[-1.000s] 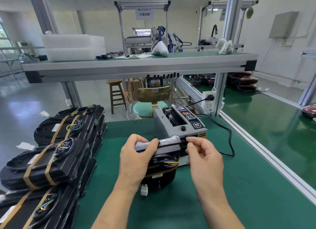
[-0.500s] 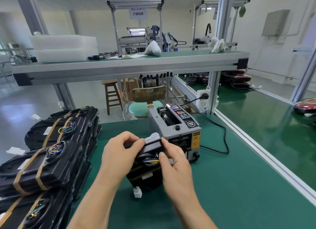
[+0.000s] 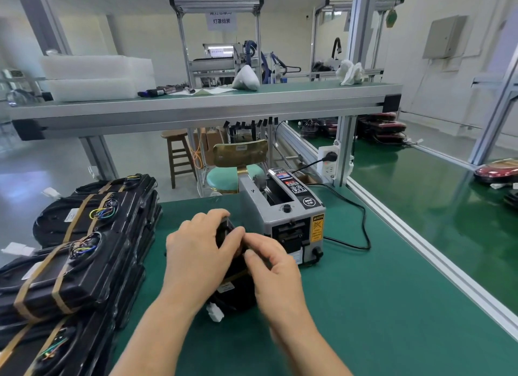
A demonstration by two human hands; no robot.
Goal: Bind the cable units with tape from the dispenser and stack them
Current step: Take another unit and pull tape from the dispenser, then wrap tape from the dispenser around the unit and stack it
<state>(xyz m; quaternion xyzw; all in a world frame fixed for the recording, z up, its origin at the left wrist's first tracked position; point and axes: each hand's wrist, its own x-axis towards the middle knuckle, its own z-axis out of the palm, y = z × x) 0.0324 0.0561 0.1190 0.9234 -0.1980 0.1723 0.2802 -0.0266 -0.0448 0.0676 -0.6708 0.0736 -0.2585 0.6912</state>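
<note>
On the green bench mat [image 3: 378, 305], one black cable unit [image 3: 238, 288] is lying just in front of the single tape dispenser [image 3: 286, 215]. Its long axis is running away from the person, with the far end tilting up and a white connector [image 3: 215, 312] by its near end. The left hand [image 3: 196, 252] is gripping the far end, fingers curled over it. The right hand [image 3: 274, 266], blurred, is pinching at the unit's top beside the left thumb. Bare mat is stretching rightward to the aluminium rail [image 3: 437, 259]. Along the left edge, four taped units [image 3: 84, 263] are showing atop the stacks.
</note>
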